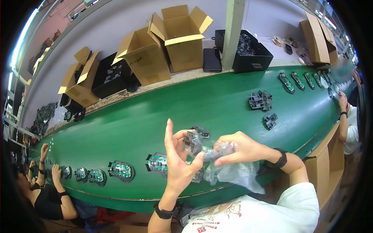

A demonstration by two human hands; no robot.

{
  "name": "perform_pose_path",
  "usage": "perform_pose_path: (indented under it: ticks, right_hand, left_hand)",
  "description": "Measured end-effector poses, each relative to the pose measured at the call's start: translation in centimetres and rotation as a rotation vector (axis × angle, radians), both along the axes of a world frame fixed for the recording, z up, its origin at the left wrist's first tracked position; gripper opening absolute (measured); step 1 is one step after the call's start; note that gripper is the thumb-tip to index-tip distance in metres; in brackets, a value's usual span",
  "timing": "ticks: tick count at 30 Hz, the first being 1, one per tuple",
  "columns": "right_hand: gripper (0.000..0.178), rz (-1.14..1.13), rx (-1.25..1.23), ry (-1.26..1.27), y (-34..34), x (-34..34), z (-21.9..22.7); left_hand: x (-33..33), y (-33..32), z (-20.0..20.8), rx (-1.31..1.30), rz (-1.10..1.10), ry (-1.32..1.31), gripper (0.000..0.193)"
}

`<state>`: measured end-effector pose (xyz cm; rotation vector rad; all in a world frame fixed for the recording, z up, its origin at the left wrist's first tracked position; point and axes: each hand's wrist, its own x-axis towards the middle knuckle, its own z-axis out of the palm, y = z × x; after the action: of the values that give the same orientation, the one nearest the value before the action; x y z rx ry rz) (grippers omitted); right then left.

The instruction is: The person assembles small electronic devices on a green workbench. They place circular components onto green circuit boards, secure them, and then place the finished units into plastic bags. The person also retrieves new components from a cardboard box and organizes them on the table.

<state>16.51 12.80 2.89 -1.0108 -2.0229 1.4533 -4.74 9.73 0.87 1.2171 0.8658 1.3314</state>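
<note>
Above the near edge of the green conveyor belt, my left hand (179, 161) curls round a small dark grey plastic part (192, 141), its index finger pointing up. Clear film covers some of that part. My right hand (244, 147) pinches the bunched neck of a clear plastic bag (233, 173), whose loose end hangs down to the right. The bag stretches between both hands. Just behind them lies another dark plastic piece (202, 132), partly hidden. A green circuit board in a dark shell (156, 162) sits left of my left hand.
Several boards in shells (121, 171) line the belt's near left side; more (286, 82) stand far right. Dark plastic parts (260, 100) lie right of centre. Cardboard boxes (184, 46) and black bins (252, 62) fill the back ledge. Co-workers sit left (48, 200) and right (351, 128).
</note>
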Motion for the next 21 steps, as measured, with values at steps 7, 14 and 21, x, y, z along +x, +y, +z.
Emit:
perform_pose_path:
  ticks: [7, 14, 21]
  right_hand:
    - [0.021, 0.017, -0.29, 0.062, 0.3, -1.0, -0.6]
    - [0.022, -0.127, -0.515, 0.108, 2.2, 2.7, -3.4]
    - [0.032, -0.219, -0.126, 0.009, 1.4, 4.6, 4.0]
  left_hand:
    - [0.9, 0.2, 0.0, 0.041, -0.116, -0.178, 0.109]
    - [0.7, 0.7, 1.4, -0.055, 0.081, -0.309, 0.113]
    - [0.6, 1.1, 0.9, -0.09, -0.04, -0.097, 0.106]
